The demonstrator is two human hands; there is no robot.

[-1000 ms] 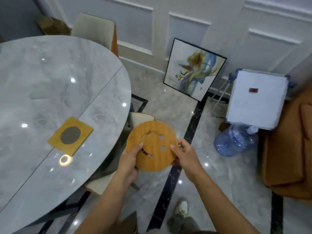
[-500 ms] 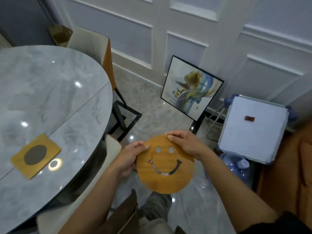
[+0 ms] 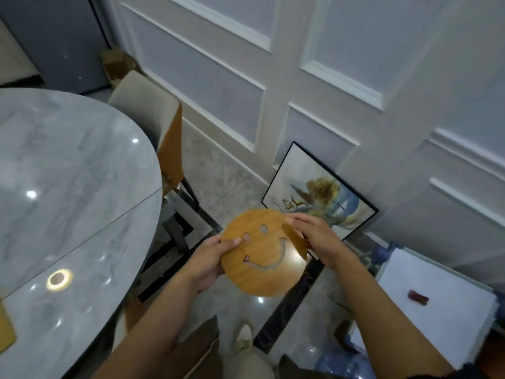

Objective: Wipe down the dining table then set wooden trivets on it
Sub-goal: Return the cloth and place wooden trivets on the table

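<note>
A round smiley trivet (image 3: 262,254) is being gripped off the table's (image 3: 71,187) edge, left hand (image 3: 211,265) clamped at nine o'clock, right hand (image 3: 317,239) pinching at two. One square trivet (image 3: 5,328) is already lying there; this one is yet to be set.

You saw a honey-brown wood-grain trivet (image 3: 263,254) with a smiley cutout pattern, and a grey marble-veined table (image 3: 68,181).
</note>
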